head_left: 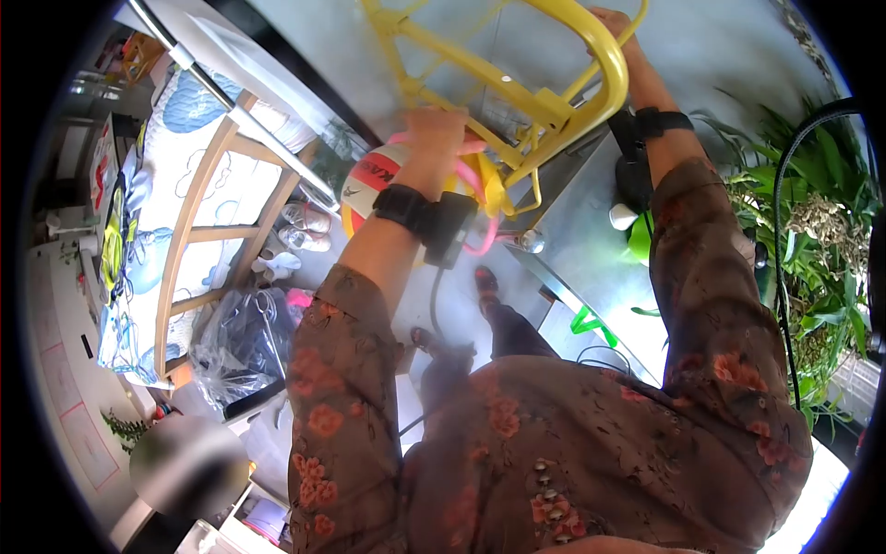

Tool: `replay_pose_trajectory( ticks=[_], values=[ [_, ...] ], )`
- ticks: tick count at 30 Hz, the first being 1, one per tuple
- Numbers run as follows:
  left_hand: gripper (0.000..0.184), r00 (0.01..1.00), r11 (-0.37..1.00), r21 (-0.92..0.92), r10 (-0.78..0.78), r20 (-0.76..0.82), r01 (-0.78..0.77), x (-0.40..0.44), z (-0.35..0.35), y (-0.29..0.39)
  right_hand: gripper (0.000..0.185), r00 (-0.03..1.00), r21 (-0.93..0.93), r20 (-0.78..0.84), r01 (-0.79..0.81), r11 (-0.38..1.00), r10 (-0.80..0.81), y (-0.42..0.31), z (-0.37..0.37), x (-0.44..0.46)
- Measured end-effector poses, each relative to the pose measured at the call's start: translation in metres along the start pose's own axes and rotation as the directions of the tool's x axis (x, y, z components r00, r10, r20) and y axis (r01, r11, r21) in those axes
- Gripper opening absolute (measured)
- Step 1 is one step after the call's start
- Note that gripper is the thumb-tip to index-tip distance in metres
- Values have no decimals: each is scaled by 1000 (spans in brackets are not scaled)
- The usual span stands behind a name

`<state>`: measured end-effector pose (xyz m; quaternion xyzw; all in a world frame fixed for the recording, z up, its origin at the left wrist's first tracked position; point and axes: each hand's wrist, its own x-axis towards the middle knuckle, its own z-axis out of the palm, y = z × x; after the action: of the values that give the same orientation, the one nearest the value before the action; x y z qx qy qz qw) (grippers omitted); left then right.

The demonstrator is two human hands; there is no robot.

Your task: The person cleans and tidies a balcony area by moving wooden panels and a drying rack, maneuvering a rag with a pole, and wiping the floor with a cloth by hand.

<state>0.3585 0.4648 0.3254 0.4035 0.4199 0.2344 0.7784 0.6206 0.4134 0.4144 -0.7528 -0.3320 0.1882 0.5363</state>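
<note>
A yellow metal frame of curved tubes and crossbars is held up in front of me, tilted. My left hand is closed at its lower left bar, with the fingertips partly hidden. At the upper right, my right hand grips the frame's outer tube. Just below my left hand is a red and white ball, partly covered by my forearm. Pink tubing and a yellow piece hang beside it. Both wrists wear black straps with devices.
A wooden-framed bed or rack with patterned bedding stands left, shoes beside it. A plastic-wrapped bundle lies below. Leafy plants and a black hose are right. A grey counter runs under my right arm. A blurred round shape shows lower left.
</note>
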Motion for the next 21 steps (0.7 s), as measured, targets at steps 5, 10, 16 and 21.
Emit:
replay_pose_trajectory(
  ticks=[5,10,16,21],
  values=[
    [16,874,839,308,342,345,-449,29,-29,-29,20,971,-339,29,232,912,-236,32,-11,22],
    [28,944,987,160,-24,329,-31,5,-36,-2,21,996,-94,-18,84,992,-86,28,-9,-9],
    [29,913,994,2,95,398,-105,-29,-86,17,24,991,-31,-85,99,995,-102,24,-15,-26],
    [30,969,997,58,37,243,-52,-87,-151,34,28,969,-30,-199,146,989,-149,12,-23,-66]
  ],
)
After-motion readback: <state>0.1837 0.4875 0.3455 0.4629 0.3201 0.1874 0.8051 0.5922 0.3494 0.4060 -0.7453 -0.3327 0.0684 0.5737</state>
